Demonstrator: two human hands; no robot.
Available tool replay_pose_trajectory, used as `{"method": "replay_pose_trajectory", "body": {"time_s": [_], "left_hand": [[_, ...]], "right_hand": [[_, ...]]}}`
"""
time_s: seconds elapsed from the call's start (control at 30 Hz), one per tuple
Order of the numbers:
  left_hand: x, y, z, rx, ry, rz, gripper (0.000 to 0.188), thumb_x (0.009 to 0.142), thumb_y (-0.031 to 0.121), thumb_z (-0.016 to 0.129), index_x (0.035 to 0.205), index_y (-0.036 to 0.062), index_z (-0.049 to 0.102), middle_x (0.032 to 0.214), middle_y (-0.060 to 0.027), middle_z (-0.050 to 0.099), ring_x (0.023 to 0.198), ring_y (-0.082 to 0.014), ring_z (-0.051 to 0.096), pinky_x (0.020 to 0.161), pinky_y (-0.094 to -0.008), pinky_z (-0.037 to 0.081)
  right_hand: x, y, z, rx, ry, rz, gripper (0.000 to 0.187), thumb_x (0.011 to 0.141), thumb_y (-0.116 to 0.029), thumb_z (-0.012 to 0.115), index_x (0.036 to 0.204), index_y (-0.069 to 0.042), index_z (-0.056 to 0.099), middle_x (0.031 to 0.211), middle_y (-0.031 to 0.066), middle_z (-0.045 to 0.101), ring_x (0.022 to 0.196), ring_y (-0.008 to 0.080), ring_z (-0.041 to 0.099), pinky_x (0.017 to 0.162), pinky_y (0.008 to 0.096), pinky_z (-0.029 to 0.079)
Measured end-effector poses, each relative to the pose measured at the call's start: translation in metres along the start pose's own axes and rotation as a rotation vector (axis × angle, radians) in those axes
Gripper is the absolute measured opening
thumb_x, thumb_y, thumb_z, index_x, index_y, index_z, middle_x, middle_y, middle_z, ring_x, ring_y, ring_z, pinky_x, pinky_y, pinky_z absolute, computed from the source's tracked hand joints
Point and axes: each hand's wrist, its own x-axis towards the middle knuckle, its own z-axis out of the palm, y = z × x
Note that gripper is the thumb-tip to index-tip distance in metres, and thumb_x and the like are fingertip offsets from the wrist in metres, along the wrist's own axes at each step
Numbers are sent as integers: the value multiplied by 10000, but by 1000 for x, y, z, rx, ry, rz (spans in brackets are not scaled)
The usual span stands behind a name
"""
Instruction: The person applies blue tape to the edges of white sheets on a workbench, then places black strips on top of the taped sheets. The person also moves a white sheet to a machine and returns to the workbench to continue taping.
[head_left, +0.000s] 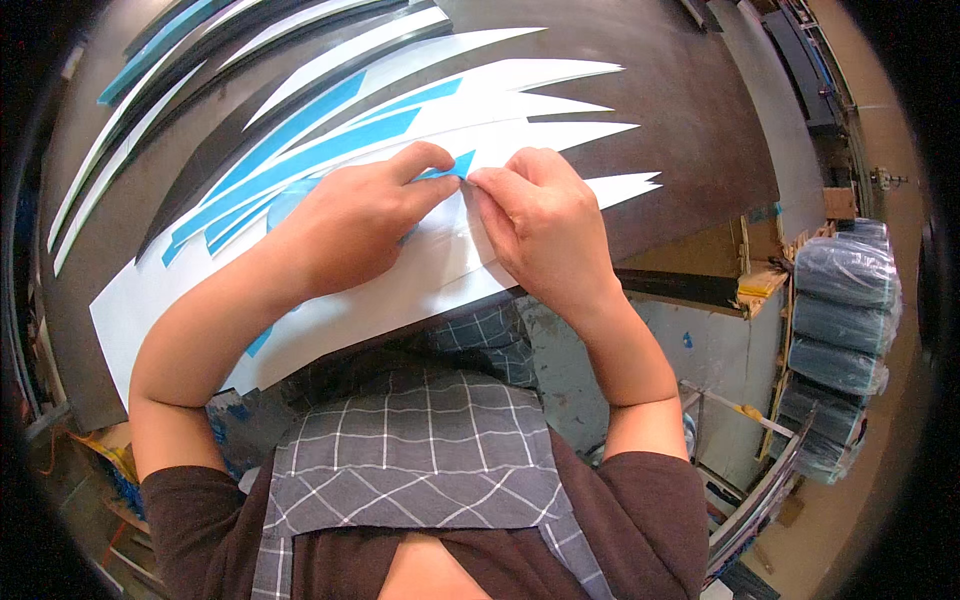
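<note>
My left hand (365, 212) and my right hand (545, 222) meet over a white sheet (390, 312) on the table. Both are closed in a pinch on a narrow blue strip (463, 165), whose end shows between the fingertips. The strip runs back under my left fingers, which hide part of it. Beyond my hands, several long white pieces with pointed ends (570, 72) lie overlapping, some with blue bands (330, 145) along them. Another bit of blue (259, 342) shows by my left forearm at the sheet's near edge.
More long curved white strips (140, 130) lie at the left of the dark table (690, 130). Plastic-wrapped dark bundles (842, 300) are stacked at the right, past the table. A wooden ledge with a yellow item (762, 284) sits below the table's right corner.
</note>
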Motion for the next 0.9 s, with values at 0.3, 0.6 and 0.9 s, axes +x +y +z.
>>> {"method": "replay_pose_trajectory", "body": {"time_s": [0.3, 0.6, 0.9], "left_hand": [[-2, -3, 0, -23, 32, 19, 487, 722, -100, 610, 1191, 33, 605, 1352, -137, 527, 915, -367, 658, 772, -430, 548], [-3, -8, 2, -38, 5, 45, 606, 688, -133, 572, 1267, 44, 572, 1394, -150, 528, 1050, -383, 642, 855, -426, 543], [-89, -4, -125, -282, 190, 8, 538, 810, -51, 542, 1329, 89, 572, 1371, -176, 550, 1233, -325, 564, 1001, -416, 468]], "right_hand": [[4, 3, 4, -18, 68, 4, 60, 786, -87, 692, 797, -53, 643, 727, 99, 537, 745, 299, 576, 666, 415, 480], [5, 9, 6, 316, 141, 193, 71, 867, -98, 651, 886, -30, 655, 800, 125, 634, 755, 319, 623, 690, 406, 499], [1, 13, 1, 92, 75, 129, 48, 885, -98, 632, 904, -54, 634, 765, 136, 642, 729, 314, 630, 673, 411, 495]]}}
